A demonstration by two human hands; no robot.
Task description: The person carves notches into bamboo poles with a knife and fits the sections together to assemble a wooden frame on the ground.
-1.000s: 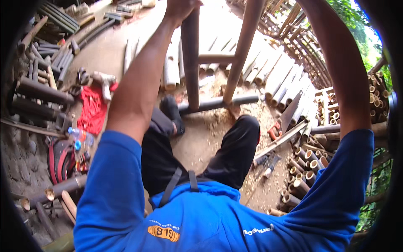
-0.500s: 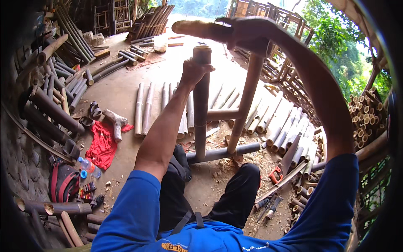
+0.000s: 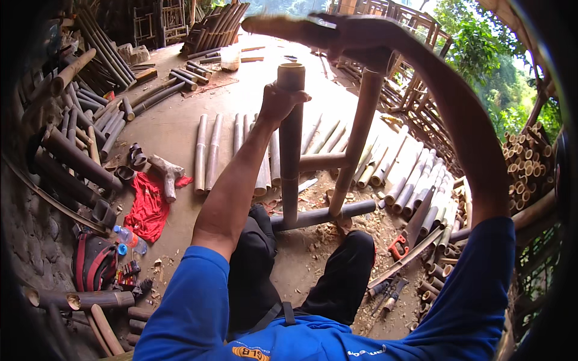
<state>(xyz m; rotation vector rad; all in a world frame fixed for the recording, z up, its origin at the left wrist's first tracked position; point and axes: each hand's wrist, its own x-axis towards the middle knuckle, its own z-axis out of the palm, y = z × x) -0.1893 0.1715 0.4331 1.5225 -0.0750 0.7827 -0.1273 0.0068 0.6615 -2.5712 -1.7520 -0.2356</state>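
A bamboo frame (image 3: 290, 162) stands in front of me, with two uprights, a short crossbar (image 3: 325, 160) and a thick bottom pole (image 3: 325, 215). My left hand (image 3: 282, 102) is wrapped round the left upright just below its open top end. Raised over the right upright (image 3: 365, 114), my right hand (image 3: 361, 35) grips a thick wooden club (image 3: 283, 29). The club points left, above and apart from the left upright's top, and is blurred by motion. My right hand hides part of its grip. The bottom pole lies low between my feet.
Rows of bamboo poles (image 3: 415, 180) lie on the floor beyond the frame. A red-handled saw (image 3: 398, 246) and knives (image 3: 391, 298) rest at right amid shavings. At left are a red cloth (image 3: 146, 207), bottles (image 3: 133, 240) and a backpack (image 3: 95, 262).
My right hand and the club have risen slightly. My left hand keeps its hold on the upright, and the frame has hardly shifted.
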